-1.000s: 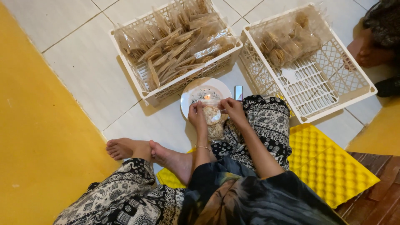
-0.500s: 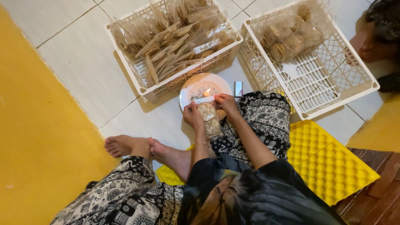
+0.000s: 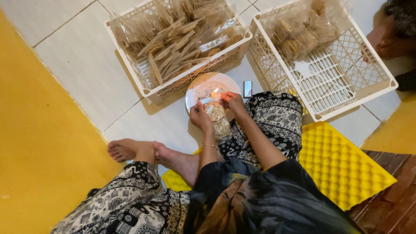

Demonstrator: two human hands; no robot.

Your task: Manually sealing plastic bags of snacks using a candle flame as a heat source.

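Observation:
A small clear plastic bag of pale snack pieces [image 3: 218, 119] hangs between both my hands. My left hand [image 3: 200, 117] grips its left top corner, my right hand [image 3: 233, 100] grips the right top corner. The bag's top edge is held next to a small flame [image 3: 214, 92] burning over a white plate [image 3: 197, 89] on the tiled floor. I sit cross-legged behind the plate.
A white plastic crate [image 3: 125, 56] packed with several filled snack bags stands behind the plate. A second white crate [image 3: 346, 82], partly filled, stands to the right. A lighter [image 3: 247, 88] lies beside the plate. Another person's foot [image 3: 385, 41] shows top right. A yellow mat [image 3: 342, 164] lies under me.
My hands have shifted the bag slightly along the flame, staying over the plate. The camera view has drifted a little; the crates have not moved.

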